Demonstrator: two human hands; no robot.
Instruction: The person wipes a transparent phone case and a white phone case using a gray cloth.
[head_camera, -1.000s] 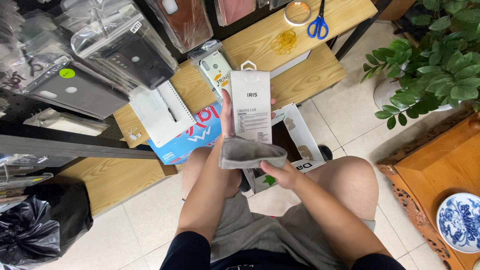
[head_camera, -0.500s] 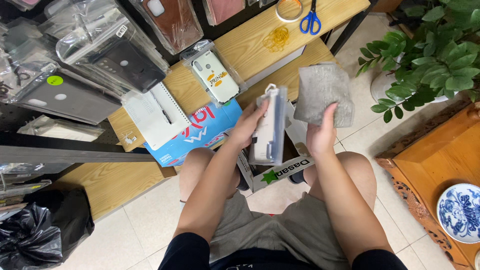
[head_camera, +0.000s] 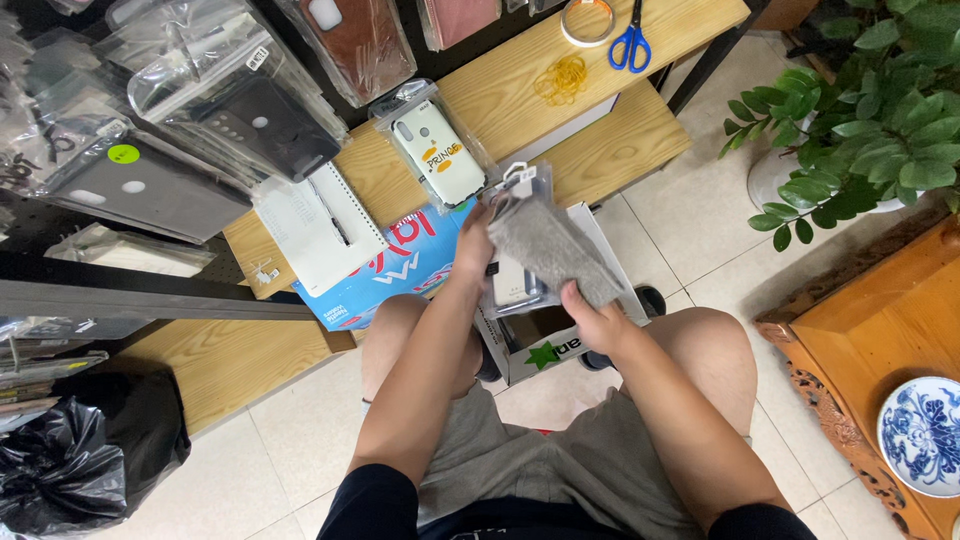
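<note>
Both hands are gripping: the right hand (head_camera: 592, 322) is pinching the lower end of a grey felt cloth (head_camera: 553, 250), its grip closed on the fabric, while the left hand (head_camera: 476, 240) is holding a clear plastic package (head_camera: 512, 285) with a pale phone case inside, fingers wrapped round its left edge. That cloth is lying slantwise over the front of the package, covering most of it, above the person's knees. Just beneath the hands an open cardboard box (head_camera: 545, 350) is sitting between the legs on the tiled floor (head_camera: 700, 240). Beside it a blue carton (head_camera: 385, 280) is leaning under the wooden shelf (head_camera: 610, 150). On the shelf a bagged cream phone case (head_camera: 438, 155) and a white notebook with a pen (head_camera: 318, 225) are resting; higher up, blue scissors (head_camera: 631, 45), a roll of tape (head_camera: 586, 20) and yellow rubber bands (head_camera: 562, 78) are lying near each other. A leafy potted plant (head_camera: 870, 120) is standing to the right, and a black rubbish bag (head_camera: 85, 465) is sitting at the lower left.
</note>
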